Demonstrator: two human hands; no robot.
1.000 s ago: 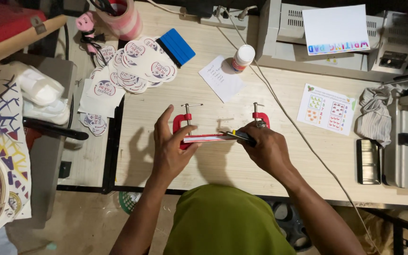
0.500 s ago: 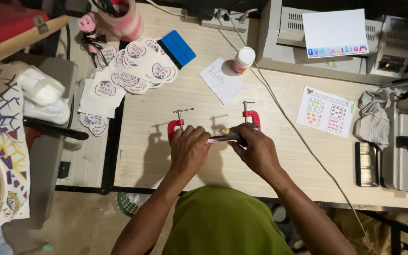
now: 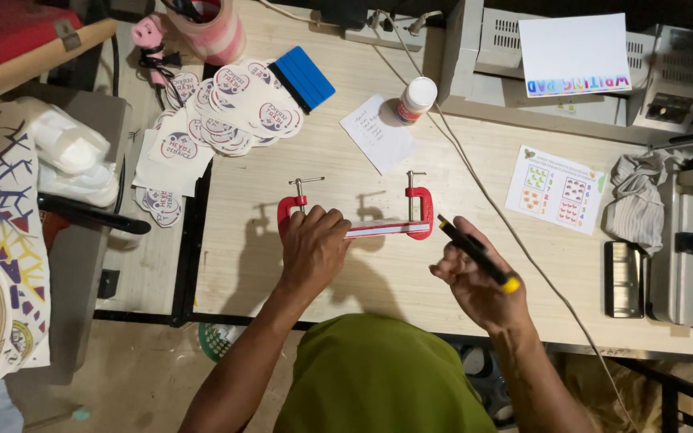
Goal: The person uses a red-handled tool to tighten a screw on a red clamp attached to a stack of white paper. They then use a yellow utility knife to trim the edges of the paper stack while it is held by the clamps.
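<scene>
A thin, flat white strip with a red edge lies on the pale wooden table, its long axis running left to right across the view, level with the table's near edge. Each end sits in the mouth of a red metal C-clamp: the left clamp and the right clamp, both with their screws standing up away from the person.

The left hand rests palm down over the strip's left end, fingers curled against the left clamp, covering that part of the strip; whether it grips or only presses is hard to tell.

The right hand is off the strip, just right of the right clamp, closed around a slim black tool with a yellow end. The tool slants, its dark tip pointing up-left toward the right clamp and its yellow end down-right.
</scene>
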